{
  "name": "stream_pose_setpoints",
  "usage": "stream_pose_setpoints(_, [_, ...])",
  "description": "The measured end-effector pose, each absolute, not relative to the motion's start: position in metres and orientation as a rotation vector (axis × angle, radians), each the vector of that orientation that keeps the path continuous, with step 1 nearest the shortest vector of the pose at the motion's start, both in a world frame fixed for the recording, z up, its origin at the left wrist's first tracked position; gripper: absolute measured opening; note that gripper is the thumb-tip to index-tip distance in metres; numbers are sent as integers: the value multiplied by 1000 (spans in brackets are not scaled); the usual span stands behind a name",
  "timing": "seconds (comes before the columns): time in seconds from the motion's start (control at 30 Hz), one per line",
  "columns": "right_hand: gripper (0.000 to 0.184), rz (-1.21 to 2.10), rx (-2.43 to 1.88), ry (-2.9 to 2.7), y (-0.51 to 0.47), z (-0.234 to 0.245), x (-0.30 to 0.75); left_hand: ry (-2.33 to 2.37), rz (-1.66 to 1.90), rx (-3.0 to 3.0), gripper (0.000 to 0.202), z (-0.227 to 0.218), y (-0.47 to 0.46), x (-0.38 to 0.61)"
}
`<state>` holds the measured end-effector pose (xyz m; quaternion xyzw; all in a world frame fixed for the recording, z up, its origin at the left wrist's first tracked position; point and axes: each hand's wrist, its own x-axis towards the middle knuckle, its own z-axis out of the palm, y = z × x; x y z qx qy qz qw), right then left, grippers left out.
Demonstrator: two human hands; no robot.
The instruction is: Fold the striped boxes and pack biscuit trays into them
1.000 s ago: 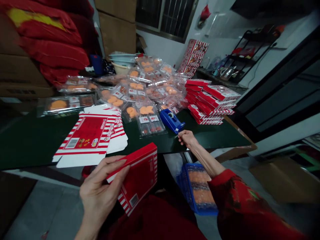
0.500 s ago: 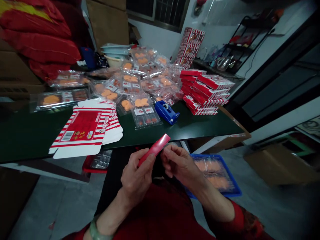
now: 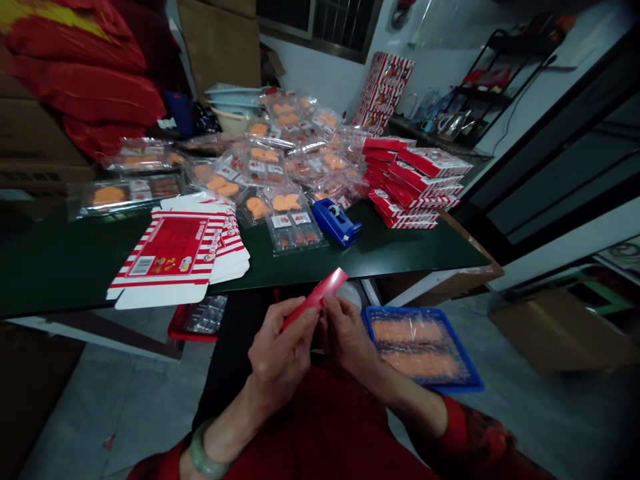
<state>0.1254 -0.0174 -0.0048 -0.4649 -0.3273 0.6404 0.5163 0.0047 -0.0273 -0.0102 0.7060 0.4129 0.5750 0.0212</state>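
- Both hands are up in front of my red top, just below the bench's near edge, with a slim red carton (image 3: 316, 299) pinched between them, seen edge-on and tilted up to the right.
- Left hand (image 3: 283, 357): the fingers (image 3: 295, 327) are curled closed around the carton's lower end. There's a pale green bangle (image 3: 207, 453) on that wrist.
- Right hand (image 3: 347, 337): the fingers (image 3: 333, 313) are bent in and closed on the carton's other side, though it's hard to see exactly where the tips land.
- Just right of the right hand, below the near edge, sits a blue tray (image 3: 415, 347) of wrapped orange food.
- Left of the left hand, also below the near edge, is a red tray (image 3: 197, 319) with a clear plastic insert.
- Near the left end of the green bench (image 3: 400, 257), flat red-and-white striped carton blanks (image 3: 167, 257) are piled up.
- Toward the far edge are sealed packs of orange food (image 3: 290, 220), with a blue tape dispenser (image 3: 336, 223) right beside them.
- Near the bench's right end is a stack of finished red cartons (image 3: 413, 187).
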Motion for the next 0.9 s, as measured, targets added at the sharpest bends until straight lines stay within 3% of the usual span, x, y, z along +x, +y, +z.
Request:
stream_pose_setpoints(0.13, [46, 1477, -1050, -769, -15, -23, 109, 1339, 1776, 2013, 11, 9, -34, -1])
stream_pose_setpoints(0.37, [47, 1466, -1418, -750, -13, -59, 98, 1568, 2062, 1585, 8, 19, -45, -42])
stream_pose_setpoints(0.63, [35, 1622, -1106, -722, -18, -55, 86, 2152, 1825, 841, 26, -31, -91, -100])
stream_pose_setpoints(0.73, [28, 1611, -1027, -854, -1, -46, 82, 2191, 1762, 1005, 31, -51, -101, -126])
stream_pose_setpoints(0.83, [21, 1561, -999, -1215, 14, -33, 76, 2451, 1705, 1459, 43, -52, -102, -144])
stream_pose_setpoints(0.9, [22, 1583, -935, -1443, 16, -24, 68, 2383, 1563, 1862, 41, -46, -95, -148])
